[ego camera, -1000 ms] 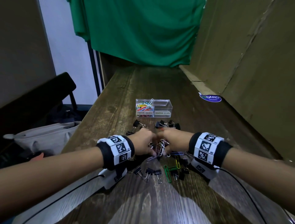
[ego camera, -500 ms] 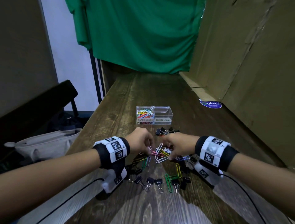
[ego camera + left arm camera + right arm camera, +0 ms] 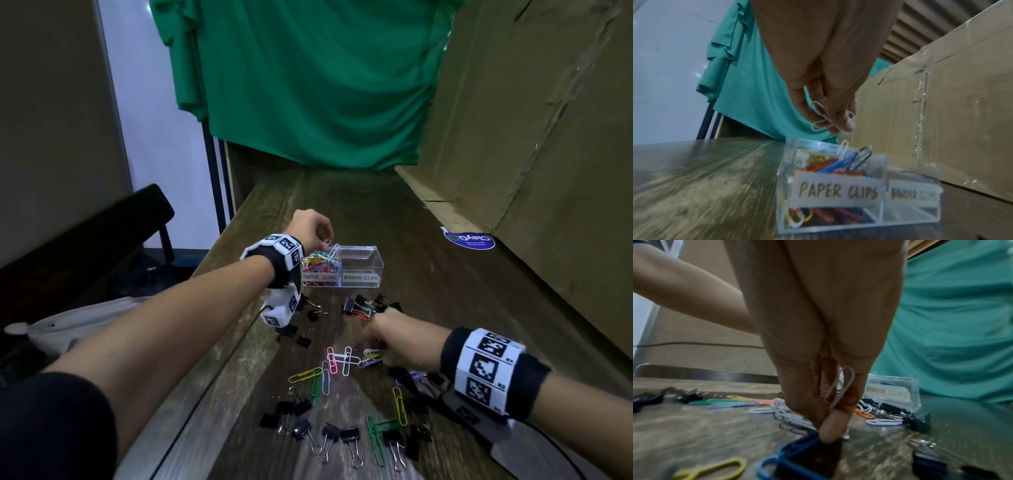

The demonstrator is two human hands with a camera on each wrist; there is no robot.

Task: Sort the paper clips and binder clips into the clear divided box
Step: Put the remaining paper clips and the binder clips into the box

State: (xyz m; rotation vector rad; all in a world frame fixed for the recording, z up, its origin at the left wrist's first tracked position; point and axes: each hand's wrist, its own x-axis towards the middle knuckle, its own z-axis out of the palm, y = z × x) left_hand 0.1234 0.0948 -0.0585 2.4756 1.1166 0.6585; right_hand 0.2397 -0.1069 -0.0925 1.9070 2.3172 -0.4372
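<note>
The clear divided box (image 3: 359, 262) (image 3: 908, 216) stands mid-table; its "PAPER CLIPS" side holds several coloured clips, its "BINDER CLIPS" side looks bare. My left hand (image 3: 313, 229) (image 3: 830, 120) hovers just above the paper clip side, pinching white paper clips (image 3: 819, 126). My right hand (image 3: 380, 342) (image 3: 830, 426) is low over the loose pile, fingertips pinching a grey and an orange paper clip (image 3: 840, 387). Loose paper clips (image 3: 342, 359) and black binder clips (image 3: 349, 437) lie scattered on the wooden table (image 3: 445, 308).
More binder clips (image 3: 363, 305) cluster just in front of the box. A cardboard wall (image 3: 548, 171) runs along the right, a green cloth (image 3: 308, 85) hangs at the far end. A dark chair and a white bag (image 3: 75, 318) sit off the left table edge.
My left hand has risen from the pile and travelled forward to above the box with white clips. My right hand stayed at the pile, shifted slightly right. The view tilted down.
</note>
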